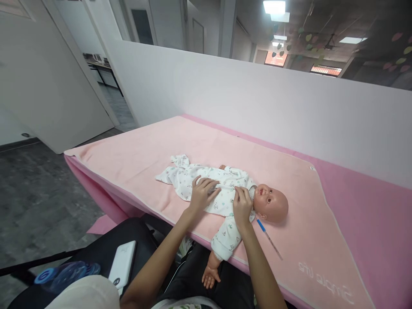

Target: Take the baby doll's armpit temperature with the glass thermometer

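Observation:
A baby doll [271, 204] lies on its back on the pink cover, its head to the right. It is dressed in a white printed baby romper [186, 182], whose leg ends lie flat at the left. My left hand [202, 193] rests on the romper over the doll's belly, fingers stretched and thumb apart. At the chest, my right hand [242, 206] has its fingertips pinched together on the romper's front. One doll arm hangs over the table's near edge, its hand [211, 277] bare. Beside the head is a thin stick with a blue end [261, 225].
The pink cover [135, 148] spreads over a table against a white partition [257, 103]. On a black chair [141, 234] at the lower left lie a white power bank [122, 262] and a plastic bottle [67, 274]. A door [48, 77] stands at the left.

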{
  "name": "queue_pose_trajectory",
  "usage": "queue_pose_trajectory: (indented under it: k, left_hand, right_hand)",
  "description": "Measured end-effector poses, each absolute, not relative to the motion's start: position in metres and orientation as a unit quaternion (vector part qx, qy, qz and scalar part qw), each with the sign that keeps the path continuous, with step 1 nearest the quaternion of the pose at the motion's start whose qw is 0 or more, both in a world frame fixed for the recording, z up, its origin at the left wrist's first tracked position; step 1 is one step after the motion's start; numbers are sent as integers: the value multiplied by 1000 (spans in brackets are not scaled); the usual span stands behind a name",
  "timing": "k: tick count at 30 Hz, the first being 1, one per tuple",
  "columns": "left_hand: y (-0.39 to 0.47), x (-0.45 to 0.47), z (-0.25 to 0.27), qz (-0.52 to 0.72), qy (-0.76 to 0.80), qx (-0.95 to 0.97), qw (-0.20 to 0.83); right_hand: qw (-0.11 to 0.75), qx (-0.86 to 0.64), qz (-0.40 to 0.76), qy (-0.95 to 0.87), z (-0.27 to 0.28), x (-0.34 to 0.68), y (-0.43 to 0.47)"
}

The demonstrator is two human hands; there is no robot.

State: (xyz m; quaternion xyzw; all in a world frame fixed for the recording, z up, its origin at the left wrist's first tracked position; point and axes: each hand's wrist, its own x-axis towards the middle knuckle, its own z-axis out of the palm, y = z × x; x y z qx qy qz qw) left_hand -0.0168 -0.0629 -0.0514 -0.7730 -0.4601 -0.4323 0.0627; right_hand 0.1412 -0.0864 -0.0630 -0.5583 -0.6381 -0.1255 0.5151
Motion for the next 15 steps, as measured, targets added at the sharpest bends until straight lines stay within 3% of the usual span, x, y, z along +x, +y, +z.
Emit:
queue_pose_trajectory:
  k: [8,15]
  left_hand:
    - [-70,-23,-60,-458,-472,-750,70]
    - [-70,-22,-58,-441,-485,-753,55]
  right_hand:
    - [388,-543,-162,-727,-43,103,-85]
    - [419,-530,-120,-727,-49,99,-77]
